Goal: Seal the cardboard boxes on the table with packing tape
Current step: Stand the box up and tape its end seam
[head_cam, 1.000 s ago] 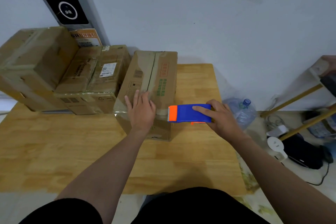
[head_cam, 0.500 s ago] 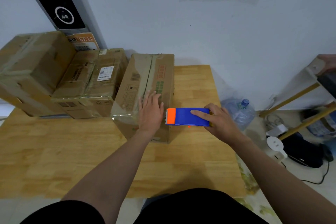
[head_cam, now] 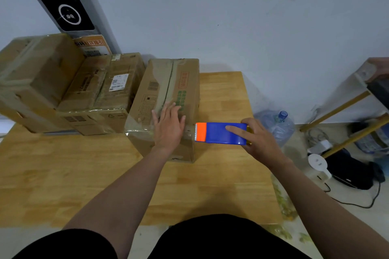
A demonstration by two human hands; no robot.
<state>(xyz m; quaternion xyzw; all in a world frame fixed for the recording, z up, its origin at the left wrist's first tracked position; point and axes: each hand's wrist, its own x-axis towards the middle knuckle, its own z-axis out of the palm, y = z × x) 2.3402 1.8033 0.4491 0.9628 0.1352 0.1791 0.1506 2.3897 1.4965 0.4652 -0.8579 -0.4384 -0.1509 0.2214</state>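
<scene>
Our left hand (head_cam: pixel 168 127) presses flat on the box (head_cam: pixel 166 82) by its right edge, where our right hand (head_cam: pixel 260 140) grips the tape dispenser (head_cam: pixel 219 133).

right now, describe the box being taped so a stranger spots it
On the table, cardboard boxes sit along the wall. It is the rightmost box, printed red and green. Only it has the left hand flat on top and the blue tape dispenser alongside.

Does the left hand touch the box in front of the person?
Touching. The head view shows the left hand lying flat on top of the box.
</scene>
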